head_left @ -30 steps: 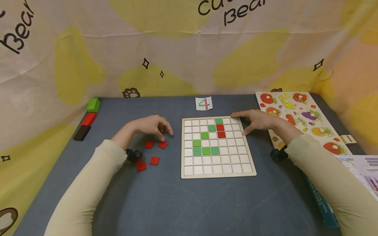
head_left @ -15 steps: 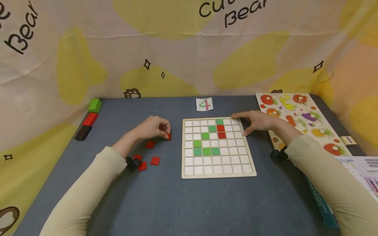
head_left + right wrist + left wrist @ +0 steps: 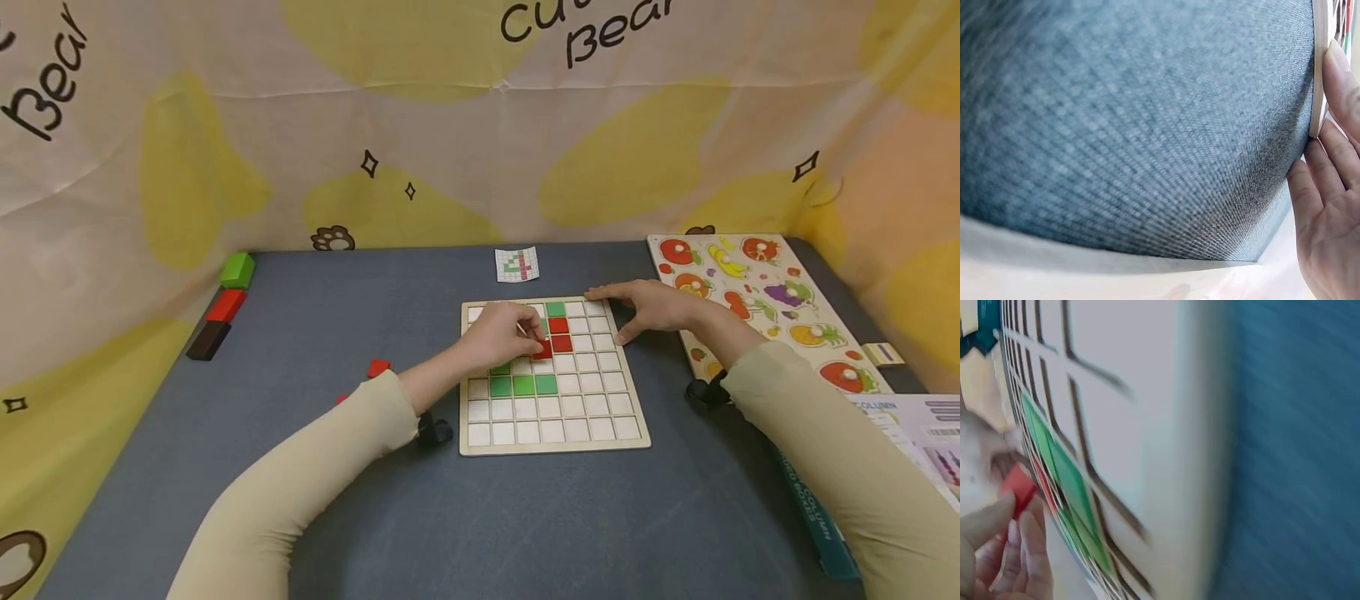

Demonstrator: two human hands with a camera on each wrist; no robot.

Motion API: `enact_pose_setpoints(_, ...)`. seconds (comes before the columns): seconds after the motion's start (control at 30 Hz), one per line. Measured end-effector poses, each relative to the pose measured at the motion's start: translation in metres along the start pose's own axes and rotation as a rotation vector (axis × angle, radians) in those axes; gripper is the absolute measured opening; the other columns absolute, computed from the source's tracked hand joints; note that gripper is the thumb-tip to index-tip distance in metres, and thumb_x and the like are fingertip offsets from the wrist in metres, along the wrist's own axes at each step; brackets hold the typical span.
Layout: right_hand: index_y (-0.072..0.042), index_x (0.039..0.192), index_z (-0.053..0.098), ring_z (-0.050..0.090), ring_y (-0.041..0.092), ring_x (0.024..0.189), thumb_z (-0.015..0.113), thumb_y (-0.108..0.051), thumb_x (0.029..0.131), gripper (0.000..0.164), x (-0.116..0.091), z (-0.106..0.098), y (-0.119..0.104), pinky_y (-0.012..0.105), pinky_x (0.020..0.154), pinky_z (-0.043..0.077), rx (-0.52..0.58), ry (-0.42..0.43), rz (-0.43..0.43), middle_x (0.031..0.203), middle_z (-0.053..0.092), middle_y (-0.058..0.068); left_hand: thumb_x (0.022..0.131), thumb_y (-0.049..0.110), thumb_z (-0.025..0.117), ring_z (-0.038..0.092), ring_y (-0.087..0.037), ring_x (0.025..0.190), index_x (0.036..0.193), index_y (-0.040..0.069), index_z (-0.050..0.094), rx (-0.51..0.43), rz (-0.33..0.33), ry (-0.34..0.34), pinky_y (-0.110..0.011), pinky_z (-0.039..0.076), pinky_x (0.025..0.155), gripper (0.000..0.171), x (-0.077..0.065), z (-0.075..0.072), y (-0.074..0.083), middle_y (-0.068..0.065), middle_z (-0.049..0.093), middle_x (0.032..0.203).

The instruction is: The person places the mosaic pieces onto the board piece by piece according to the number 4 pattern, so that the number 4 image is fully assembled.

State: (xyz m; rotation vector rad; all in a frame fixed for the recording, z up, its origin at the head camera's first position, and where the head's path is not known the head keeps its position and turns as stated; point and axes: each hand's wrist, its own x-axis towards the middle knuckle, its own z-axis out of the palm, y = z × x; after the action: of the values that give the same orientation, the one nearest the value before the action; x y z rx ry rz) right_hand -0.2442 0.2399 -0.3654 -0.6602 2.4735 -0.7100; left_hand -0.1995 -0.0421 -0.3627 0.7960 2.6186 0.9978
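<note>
My left hand (image 3: 498,333) pinches a red square tile (image 3: 542,350) between thumb and fingertips, low over the wooden grid board (image 3: 555,450). In the left wrist view the same red tile (image 3: 1019,489) shows tilted in the fingers. White squares fill most of the board. Green tiles (image 3: 523,385) form a partial outline, and two red tiles (image 3: 561,343) lie in its upper part, just right of the held tile. My left hand hides several squares. At the far right corner my right hand (image 3: 652,304) rests against the board's edges, thumb and fingers spread.
Loose red tiles (image 3: 379,367) lie left of the board, partly hidden by my left sleeve. Behind the board lies a small pattern card (image 3: 517,265). Green, red and black blocks (image 3: 227,305) line the left edge. A fruit board (image 3: 787,300) and a teal box (image 3: 821,525) lie right.
My left hand picked up a red tile from the loose group and carried it right, over the board. My right hand has stayed at the board's corner.
</note>
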Motion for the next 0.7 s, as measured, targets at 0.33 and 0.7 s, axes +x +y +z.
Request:
enact_pose_setpoints(0.33,-0.012,0.149,0.044,0.029,0.044,0.147,0.081,-0.019,0.080,0.078,0.000,0.000,-0.001,0.062,0.116,0.029,-0.004,0.006,-0.003,0.159,0.036,0.018,0.087,0.009,0.074,0.058,-0.007,0.066,0.085,0.008,0.069,0.057,0.033,-0.025,-0.015,0.040,0.060,0.005,0.013,0.028,0.027,-0.006,0.072,0.081)
enact_pose_setpoints(0.7,-0.012,0.149,0.044,0.027,0.044,0.148,0.081,-0.020,0.081,0.079,0.001,0.000,0.002,0.061,0.117,0.029,0.011,0.003,0.000,0.160,0.034,0.018,0.089,0.013,0.073,0.061,-0.010,0.073,0.082,0.010,0.071,0.162,0.046,-0.050,-0.020,0.045,0.066,0.008,0.012,0.025,0.028,-0.003,0.074,0.084)
